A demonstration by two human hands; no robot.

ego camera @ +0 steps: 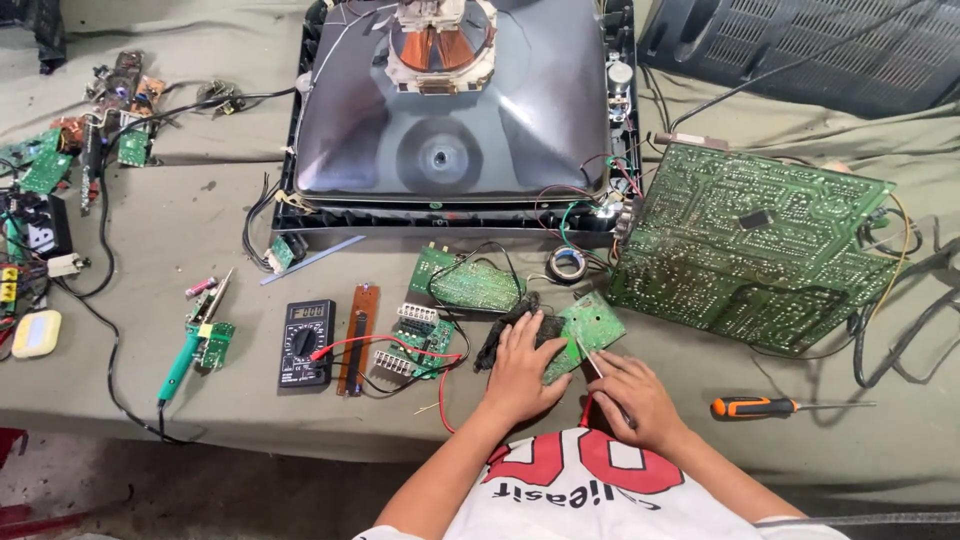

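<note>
My left hand (520,368) is pressed flat on the small green circuit board (585,335) at the table's (200,400) front edge, fingers spread, gripping nothing. My right hand (635,398) pinches a thin probe (592,362) against that board, with the multimeter (305,343) off to the left.

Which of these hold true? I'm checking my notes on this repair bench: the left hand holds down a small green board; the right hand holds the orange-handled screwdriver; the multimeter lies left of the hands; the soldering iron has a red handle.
1. The left hand rests on a small green board: true.
2. The right hand holds the orange-handled screwdriver: false; it lies on the cloth, and the hand holds a thin probe.
3. The multimeter lies left of the hands: true.
4. The soldering iron has a red handle: false; it is green.
</note>
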